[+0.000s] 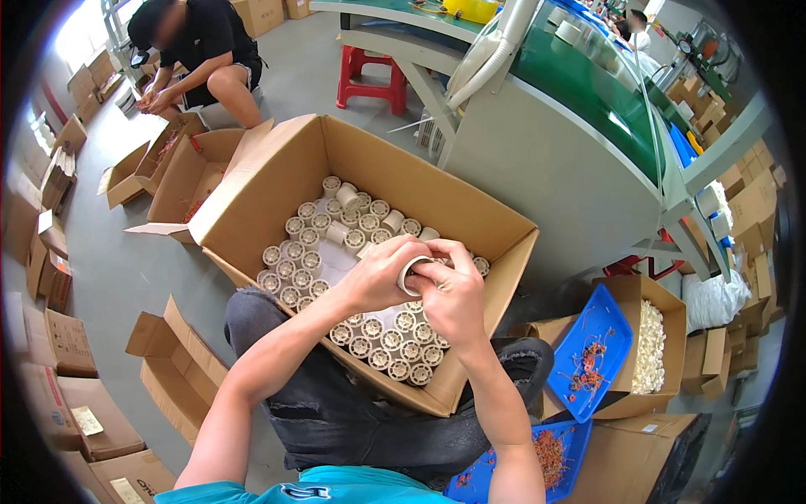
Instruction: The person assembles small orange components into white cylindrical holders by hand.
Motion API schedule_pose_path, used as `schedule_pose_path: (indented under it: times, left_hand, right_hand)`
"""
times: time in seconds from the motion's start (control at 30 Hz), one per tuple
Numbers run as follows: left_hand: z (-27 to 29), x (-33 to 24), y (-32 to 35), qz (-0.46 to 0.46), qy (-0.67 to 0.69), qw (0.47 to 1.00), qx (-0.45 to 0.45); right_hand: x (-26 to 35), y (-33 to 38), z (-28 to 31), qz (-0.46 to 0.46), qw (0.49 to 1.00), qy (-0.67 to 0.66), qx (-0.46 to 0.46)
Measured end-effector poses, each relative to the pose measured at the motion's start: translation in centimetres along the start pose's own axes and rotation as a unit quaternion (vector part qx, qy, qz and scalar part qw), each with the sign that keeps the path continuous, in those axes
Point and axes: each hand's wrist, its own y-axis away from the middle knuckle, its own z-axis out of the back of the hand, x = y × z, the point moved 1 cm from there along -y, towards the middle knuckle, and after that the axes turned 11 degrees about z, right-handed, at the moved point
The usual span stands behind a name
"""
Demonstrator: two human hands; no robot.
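Both my hands meet over a large open cardboard box (252, 197) in front of my knees. Between them is a short white plastic cylinder (413, 275), its round open end tilted toward me. My left hand (382, 273) grips it from the left side, fingers wrapped round it. My right hand (453, 290) holds its right side, with the thumb at the rim; whether the fingers hold some small part inside is hidden. Below, many similar white cylinders (391, 339) with spoked round ends stand in the box, and a few lie on their sides.
Blue trays (598, 319) with small red-orange wired parts sit at right, beside a box of cream-coloured pieces (651, 349). An empty carton (180, 370) stands left. A green-topped conveyor bench (579, 109) and a red stool (369, 80) are beyond. Another person (201, 55) crouches far left.
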Motion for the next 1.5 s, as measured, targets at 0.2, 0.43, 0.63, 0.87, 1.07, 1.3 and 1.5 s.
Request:
schedule_pose_path:
  times: [0.2, 0.43, 0.63, 0.87, 1.07, 1.3, 1.5]
  left_hand:
    - [-0.3, 0.2, -0.1, 0.016, 0.010, 0.998, 0.062]
    - [0.0, -0.8, -0.7, 0.012, 0.036, 0.999, 0.018]
    - [0.6, -0.2, -0.3, 0.037, 0.012, 0.995, 0.091]
    - [1.0, -0.8, -0.2, 0.039, -0.020, 0.995, 0.091]
    - [-0.1, -0.1, -0.3, 0.058, -0.010, 0.996, 0.069]
    - [-1.7, 3.9, -2.0, 0.153, 0.018, 0.981, 0.120]
    - [-1.3, 14.9, -2.4, 0.242, -0.064, 0.946, 0.208]
  right_hand:
    - [-0.2, -0.2, 1.1, -0.062, 0.995, -0.067, 0.040]
    - [0.3, 0.2, 0.1, -0.030, 0.998, -0.026, -0.038]
    - [-0.5, 0.6, -0.2, 0.012, 1.000, -0.005, -0.003]
    - [-0.6, 0.7, -0.7, 0.035, 0.999, 0.014, -0.011]
    - [-1.5, 0.5, -0.3, -0.027, 0.996, -0.087, -0.008]
    - [-3.8, -0.6, 0.7, -0.085, 0.992, -0.008, 0.089]
    - [-5.4, -6.9, 4.5, -0.104, 0.985, 0.088, -0.108]
